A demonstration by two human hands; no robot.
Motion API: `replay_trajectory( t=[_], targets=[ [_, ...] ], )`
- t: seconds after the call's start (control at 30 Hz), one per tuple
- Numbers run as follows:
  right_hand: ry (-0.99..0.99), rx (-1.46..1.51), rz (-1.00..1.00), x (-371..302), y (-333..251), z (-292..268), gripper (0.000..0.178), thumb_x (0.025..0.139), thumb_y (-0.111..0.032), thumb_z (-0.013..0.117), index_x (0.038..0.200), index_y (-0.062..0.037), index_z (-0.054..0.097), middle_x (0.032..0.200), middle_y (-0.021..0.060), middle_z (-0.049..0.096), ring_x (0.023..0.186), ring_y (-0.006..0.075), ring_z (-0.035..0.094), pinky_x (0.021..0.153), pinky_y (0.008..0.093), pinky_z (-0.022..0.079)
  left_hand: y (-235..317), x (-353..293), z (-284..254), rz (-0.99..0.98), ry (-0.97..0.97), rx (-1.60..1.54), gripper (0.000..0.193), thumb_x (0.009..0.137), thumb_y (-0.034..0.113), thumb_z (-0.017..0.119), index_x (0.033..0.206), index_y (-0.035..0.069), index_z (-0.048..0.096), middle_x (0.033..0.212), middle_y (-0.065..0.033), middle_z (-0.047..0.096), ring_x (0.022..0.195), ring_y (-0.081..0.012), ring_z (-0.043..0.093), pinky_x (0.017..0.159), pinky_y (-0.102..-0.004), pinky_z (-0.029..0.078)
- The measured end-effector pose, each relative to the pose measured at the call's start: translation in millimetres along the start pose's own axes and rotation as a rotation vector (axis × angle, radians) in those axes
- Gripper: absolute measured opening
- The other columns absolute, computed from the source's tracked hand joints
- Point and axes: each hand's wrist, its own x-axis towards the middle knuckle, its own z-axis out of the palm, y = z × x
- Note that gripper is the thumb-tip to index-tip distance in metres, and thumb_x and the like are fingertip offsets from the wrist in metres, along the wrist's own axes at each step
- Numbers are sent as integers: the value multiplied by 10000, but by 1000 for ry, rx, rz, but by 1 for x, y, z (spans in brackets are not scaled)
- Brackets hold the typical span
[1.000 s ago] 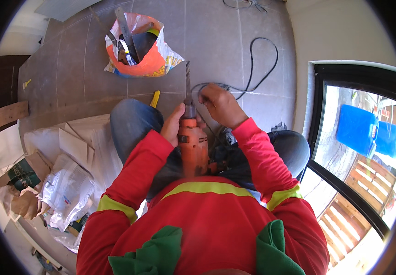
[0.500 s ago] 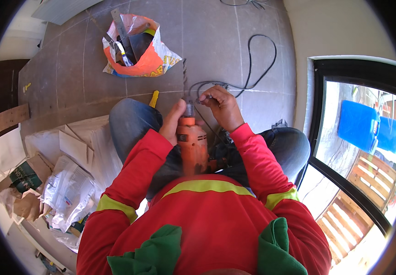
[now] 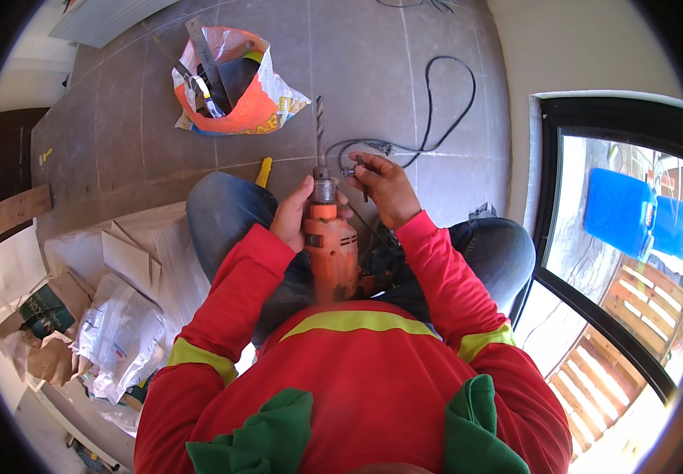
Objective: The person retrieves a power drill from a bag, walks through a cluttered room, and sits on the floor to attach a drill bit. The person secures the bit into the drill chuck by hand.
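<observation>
An orange power drill (image 3: 333, 257) stands between my thighs, its metal chuck (image 3: 324, 188) pointing away from me. A long twist drill bit (image 3: 320, 126) sits in the chuck. My left hand (image 3: 291, 216) is closed around the drill just below the chuck, thumb on the near-left side and fingertips showing on the right. Just right of the chuck, my right hand (image 3: 389, 191) pinches a small dark metal chuck key (image 3: 348, 171) between thumb and fingers. The key's toothed end is apart from the chuck.
Ahead on the tiled floor (image 3: 365, 71) is an orange-and-white bag (image 3: 282, 109) of tools. A black cable (image 3: 428, 103) loops to its right. By my left knee lies a yellow-handled tool (image 3: 264, 171). Wrappings and paper (image 3: 120, 324) pile at left; a black-framed glass door (image 3: 551, 197) stands at right.
My right hand has turned and drawn the chuck key slightly away from the chuck, so more of the key shows. My left hand keeps its hold on the drill.
</observation>
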Motion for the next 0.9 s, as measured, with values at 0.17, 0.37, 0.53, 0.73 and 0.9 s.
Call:
replay_trajectory(
  t=[0.17, 0.37, 0.53, 0.73, 0.9],
  targets=[
    [-15, 45, -30, -8, -4, 7, 195, 990, -78, 605, 1177, -35, 571, 1074, 58, 632, 963, 150, 643, 854, 307, 556, -1, -1, 3, 18, 39, 11, 529, 1062, 508, 383, 1347, 80, 506, 1160, -124, 644, 1063, -357, 665, 919, -517, 535],
    [-40, -99, -28, -13, -10, 9, 221, 985, -107, 626, 1185, -29, 573, 1002, 49, 650, 871, 144, 651, 787, 305, 538, 6, -1, 10, 7, -16, 27, 562, 1075, 496, 338, 1392, 59, 492, 1188, -112, 640, 1043, -336, 668, 928, -486, 532],
    [-7, -69, -36, -14, -12, 10, 248, 981, -110, 632, 1207, -18, 586, 1015, 51, 652, 843, 138, 639, 757, 293, 521, 6, 0, 10, -9, -67, 8, 568, 1080, 489, 320, 1370, 40, 514, 1167, -106, 644, 1015, -311, 670, 930, -452, 528],
    [32, -96, -41, -19, -18, 10, 257, 972, -113, 643, 1215, -41, 600, 1024, 36, 646, 834, 129, 629, 747, 282, 506, 2, 0, 5, 20, 52, 115, 548, 1051, 523, 408, 1319, 60, 531, 1131, -99, 647, 1008, -298, 673, 908, -460, 540],
    [26, -128, -62, -15, -12, 4, 261, 970, -112, 646, 1215, -36, 603, 1036, 31, 645, 839, 127, 629, 756, 284, 510, -4, 0, -2, 33, 54, 82, 527, 1020, 506, 511, 1343, 90, 513, 1176, -90, 636, 1022, -282, 669, 913, -445, 544]
  ],
)
